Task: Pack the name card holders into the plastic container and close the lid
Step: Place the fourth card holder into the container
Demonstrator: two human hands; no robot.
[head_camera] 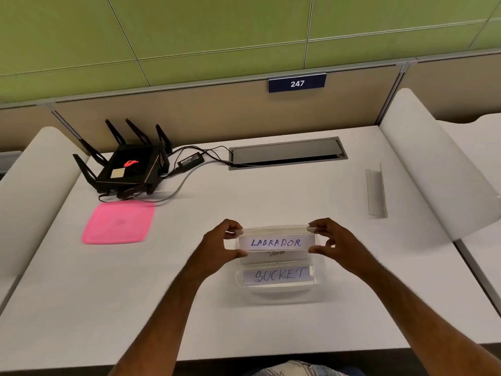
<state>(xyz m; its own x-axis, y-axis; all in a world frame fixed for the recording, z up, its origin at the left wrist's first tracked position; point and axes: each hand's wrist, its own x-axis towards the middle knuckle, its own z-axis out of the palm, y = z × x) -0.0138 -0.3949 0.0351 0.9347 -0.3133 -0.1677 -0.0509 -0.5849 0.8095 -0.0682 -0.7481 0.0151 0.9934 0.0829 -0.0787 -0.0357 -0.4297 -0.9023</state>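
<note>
Now both hands [275, 244] pinch LABRADOR holder [276, 241] ends – PANDA card [276, 253] half-hidden, container [279, 293] walls faint.

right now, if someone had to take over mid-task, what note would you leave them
Left hand: pinching the left end of the LABRADOR card holder.
Right hand: pinching its right end; the holder is held over the clear plastic container.
In the container: the SOCKET card holder at the near side, and a PANDA card holder behind it, partly hidden.
One more clear holder stands on the desk, far right, no card visible in it.
Pink lid lies flat on the desk to the left, off the container.
Left to do: set LABRADOR in, release both grips, pack the last holder, fit the lid.
</note>
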